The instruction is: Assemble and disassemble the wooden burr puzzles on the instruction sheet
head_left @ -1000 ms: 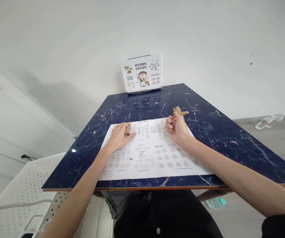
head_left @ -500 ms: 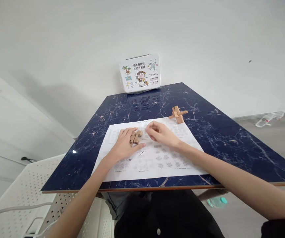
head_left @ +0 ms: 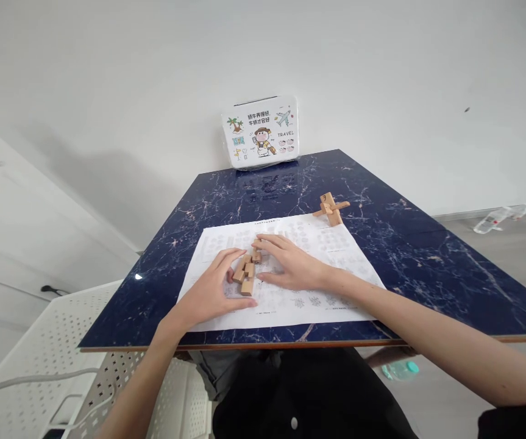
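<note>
A small pile of loose wooden puzzle pieces (head_left: 245,269) lies on a white printed sheet (head_left: 317,286) on the dark blue marble table (head_left: 418,250). My left hand (head_left: 208,292) curls around the pile from the near left, fingers touching the pieces. My right hand (head_left: 287,265) lies on the sheet to the right of the pile, fingers stretched out with the tips against the pieces. A partly assembled wooden cross (head_left: 331,209) stands alone at the sheet's far right corner, away from both hands.
A white tin with cartoon travel pictures (head_left: 261,132) leans against the wall at the table's far edge. A white perforated chair (head_left: 38,366) stands at the lower left. A plastic bottle (head_left: 495,221) lies on the floor at the right.
My right hand left the wooden cross on the table and came left to the loose pieces. My left hand drew the pieces nearer to me along the sheet.
</note>
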Demonstrator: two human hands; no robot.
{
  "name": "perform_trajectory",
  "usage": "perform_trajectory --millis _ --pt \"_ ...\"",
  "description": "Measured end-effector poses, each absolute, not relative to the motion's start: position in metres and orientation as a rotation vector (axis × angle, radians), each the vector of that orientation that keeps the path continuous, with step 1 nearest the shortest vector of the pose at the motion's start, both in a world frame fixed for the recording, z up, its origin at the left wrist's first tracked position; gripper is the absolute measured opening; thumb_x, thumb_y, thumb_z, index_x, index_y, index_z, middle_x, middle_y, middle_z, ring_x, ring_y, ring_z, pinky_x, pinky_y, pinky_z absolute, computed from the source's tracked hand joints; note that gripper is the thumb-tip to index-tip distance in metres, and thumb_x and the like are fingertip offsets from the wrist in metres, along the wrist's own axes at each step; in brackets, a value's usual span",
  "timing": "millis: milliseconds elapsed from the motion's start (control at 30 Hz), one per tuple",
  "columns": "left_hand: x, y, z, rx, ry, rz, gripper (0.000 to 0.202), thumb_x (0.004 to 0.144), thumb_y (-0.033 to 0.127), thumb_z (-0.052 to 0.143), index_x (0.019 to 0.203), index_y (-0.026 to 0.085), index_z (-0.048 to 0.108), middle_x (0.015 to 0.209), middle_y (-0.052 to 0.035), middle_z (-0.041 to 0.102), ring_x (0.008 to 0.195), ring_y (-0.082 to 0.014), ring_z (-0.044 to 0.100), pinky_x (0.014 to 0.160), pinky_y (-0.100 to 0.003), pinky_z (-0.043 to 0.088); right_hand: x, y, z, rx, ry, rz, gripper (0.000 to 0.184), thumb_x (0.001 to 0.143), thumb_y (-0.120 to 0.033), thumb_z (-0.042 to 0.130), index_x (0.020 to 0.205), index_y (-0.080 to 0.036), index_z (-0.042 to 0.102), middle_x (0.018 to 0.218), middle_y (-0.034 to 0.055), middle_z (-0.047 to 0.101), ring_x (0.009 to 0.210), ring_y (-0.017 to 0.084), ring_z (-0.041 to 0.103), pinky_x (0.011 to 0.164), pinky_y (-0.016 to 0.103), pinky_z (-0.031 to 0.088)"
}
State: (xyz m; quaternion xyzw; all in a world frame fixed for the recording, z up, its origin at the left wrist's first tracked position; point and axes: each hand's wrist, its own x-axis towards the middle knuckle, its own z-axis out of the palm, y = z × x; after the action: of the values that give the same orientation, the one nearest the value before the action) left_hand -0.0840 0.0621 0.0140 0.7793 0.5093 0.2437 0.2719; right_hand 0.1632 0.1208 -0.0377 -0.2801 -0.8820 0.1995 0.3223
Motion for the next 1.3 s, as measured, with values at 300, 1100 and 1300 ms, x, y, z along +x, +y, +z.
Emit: perform_trajectory --millis 300,1100,1300 --pt "-0.088 0.07 0.019 2.105 1.356 0.565 0.089 0.062 0.044 0.096 0.144 0.034 0.063 0.132 -0.0076 0.067 0.081 -0.0228 0.061 0.08 -0.036 0.05 0.162 0.123 -0.036 -0.736 -2.224 0.555 0.04 0.096 -0.025 0.067 0.134 -0.018 0.057 0.131 0.0173 0.06 0.122 0.031 0.062 0.106 0.051 0.054" --pt "-0.107 0.063 0.024 2.111 1.438 0.536 0.06 0.066 0.049 0.093 0.119 0.03 0.075 0.118 -0.0058 0.068 0.088 -0.0243 0.063 0.082 -0.034 0.051 0.164 0.129 -0.036 -1.044 -2.177 0.519 0.01 0.1 -0.029 0.062 0.102 -0.019 0.066 0.109 0.0116 0.069 0.097 0.027 0.065 0.084 0.042 0.052" --pt "-0.118 0.061 0.026 2.047 1.478 0.647 0.06 0.063 0.046 0.095 0.117 0.028 0.076 0.109 -0.0052 0.072 0.084 -0.0229 0.064 0.078 -0.033 0.053 0.161 0.126 -0.027 -1.087 -2.037 0.706 0.023 0.105 -0.038 0.056 0.096 -0.019 0.064 0.096 0.0074 0.07 0.08 0.021 0.061 0.074 0.036 0.044"
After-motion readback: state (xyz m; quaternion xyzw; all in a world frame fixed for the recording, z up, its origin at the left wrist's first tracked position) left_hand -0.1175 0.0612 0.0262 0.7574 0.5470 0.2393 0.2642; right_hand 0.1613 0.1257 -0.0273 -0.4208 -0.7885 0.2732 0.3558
